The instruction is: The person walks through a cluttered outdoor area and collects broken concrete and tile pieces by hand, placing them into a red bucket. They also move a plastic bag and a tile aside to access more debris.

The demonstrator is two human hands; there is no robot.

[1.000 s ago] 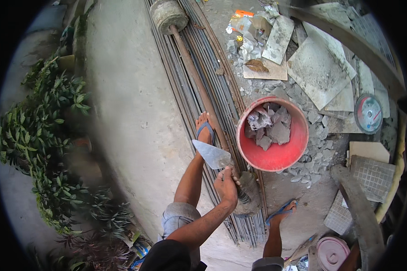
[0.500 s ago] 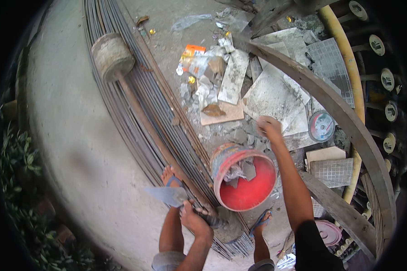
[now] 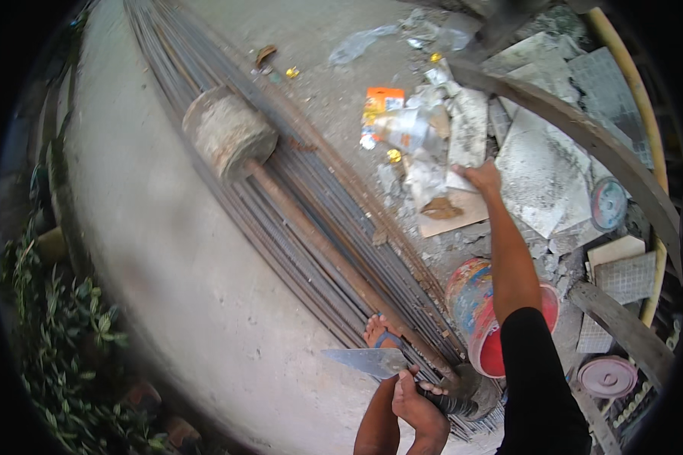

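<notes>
My left hand (image 3: 417,406) is closed round the handle of a pointed trowel (image 3: 366,362), whose flat metal blade points left over my sandalled foot (image 3: 382,334). Stretched far forward, my right hand (image 3: 483,179) is at the lower end of a long, whitish broken tile strip (image 3: 469,125). Its thumb reaches left across the strip, apart from the other fingers, which are partly hidden. Below my right forearm a paint-stained red bucket (image 3: 470,303) lies tipped, its mouth partly covered by the arm.
Steel bars (image 3: 311,197) run diagonally on the concrete, with a pole ending in a concrete block (image 3: 228,133) on them. Larger tile slabs (image 3: 542,174), a cutting disc (image 3: 609,204) and a wooden beam (image 3: 569,125) lie right. Plastic scraps (image 3: 406,125) surround the strip. Plants (image 3: 68,364) stand left.
My right hand has moved forward from above the bucket to the tile strip. The view has shifted, so the scene sits further right. My left hand still holds the trowel.
</notes>
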